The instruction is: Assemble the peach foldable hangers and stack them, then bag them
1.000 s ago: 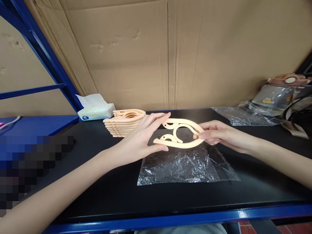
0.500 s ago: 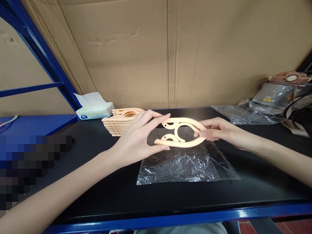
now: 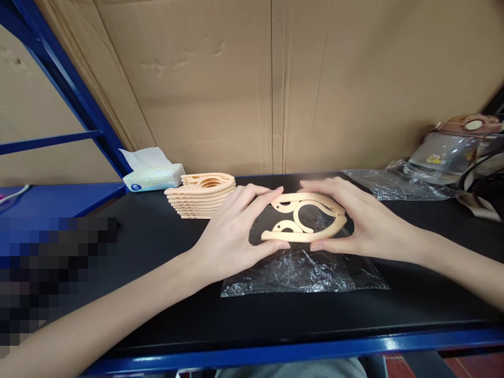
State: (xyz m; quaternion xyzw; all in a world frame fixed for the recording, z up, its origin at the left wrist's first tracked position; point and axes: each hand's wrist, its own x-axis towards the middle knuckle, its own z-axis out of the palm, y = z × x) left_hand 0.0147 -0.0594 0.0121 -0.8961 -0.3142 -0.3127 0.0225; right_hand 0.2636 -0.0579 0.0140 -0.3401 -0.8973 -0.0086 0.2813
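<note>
A cream folding clothes hanger, folded up with its hook in the middle, is held above the clear plastic bag. My left hand grips its left end, index finger on the far arm and thumb on the near arm. From the right, my right hand curves round the hanger's rounded end, fingers along the far side and thumb at the near side. Behind my left hand stands a neat stack of similar folded hangers, partly covered by the fingers.
A tissue pack lies at the back left beside the blue frame. At the back right are another plastic bag and a water bottle. Cardboard walls off the rear of the black tabletop.
My right hand has gone from pinching the hanger's rounded end to spanning that end with fingers and thumb. The hanger and my left hand have shifted slightly right.
</note>
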